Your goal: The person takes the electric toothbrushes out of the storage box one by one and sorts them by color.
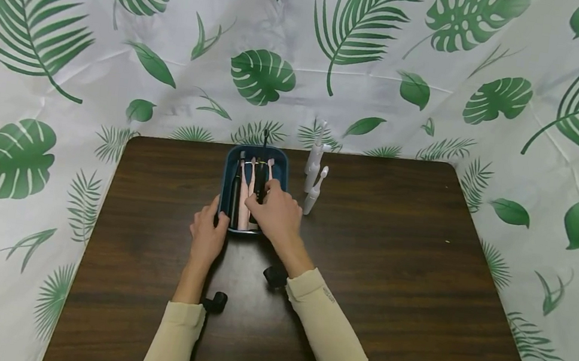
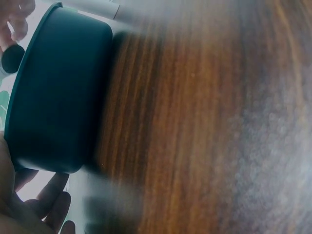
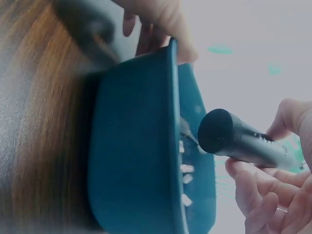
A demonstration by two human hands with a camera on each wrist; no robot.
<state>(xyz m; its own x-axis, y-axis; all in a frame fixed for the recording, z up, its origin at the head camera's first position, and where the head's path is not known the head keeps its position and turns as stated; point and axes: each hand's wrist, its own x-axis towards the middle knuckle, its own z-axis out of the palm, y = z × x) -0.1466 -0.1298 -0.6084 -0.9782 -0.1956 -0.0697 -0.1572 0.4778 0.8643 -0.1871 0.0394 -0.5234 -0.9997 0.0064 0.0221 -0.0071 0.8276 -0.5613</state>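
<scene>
A dark blue plastic bin (image 2: 63,92) sits on the table with several electric toothbrushes lying lengthwise inside it. My left hand (image 1: 205,235) grips its near left corner, thumb over the rim and fingers along the outer wall. Above the bin, my right hand (image 1: 281,215) holds a black electric toothbrush (image 3: 243,139) between thumb and fingers, its round base facing the right wrist camera. Its brush head points away, past the far rim. Inside the bin are another black toothbrush (image 1: 236,195) at the left and pink toothbrushes (image 1: 244,205) beside it; my right hand partly hides the contents.
Right of the bin, white electric toothbrushes (image 1: 312,198) stand upright in a row on the brown wooden table (image 1: 393,265). A white cloth with green leaves (image 1: 363,126) hangs behind the table's far edge. Black wrist cameras (image 1: 274,277) are worn at both wrists.
</scene>
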